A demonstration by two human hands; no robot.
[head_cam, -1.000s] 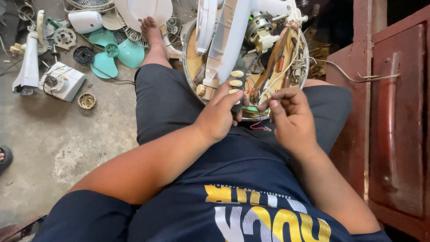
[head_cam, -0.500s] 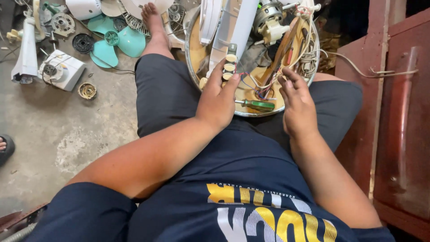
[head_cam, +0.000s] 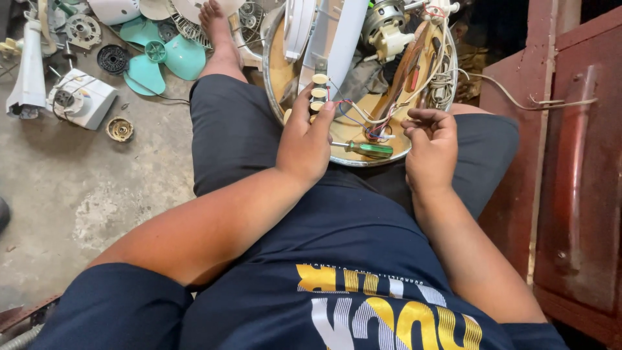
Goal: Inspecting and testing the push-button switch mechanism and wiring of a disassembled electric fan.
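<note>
My left hand grips a white switch block with three round cream buttons, fingers on one side and thumb on the other, beside red and blue wires. My right hand hovers at the right side of a round metal tray on my lap. Its fingers are curled, and nothing clearly shows in them. A green-handled screwdriver lies in the tray between my hands. A fan motor and a white fan housing rest further back in the tray.
A teal fan blade, a white boxy fan part, a white column and small round pieces lie on the concrete floor at left. A red metal door stands close on the right. A white cable runs toward it.
My hands were close together over the wires; now they have drawn apart. The left hand has moved up onto the switch block and the right has pulled back to the tray's right side.
</note>
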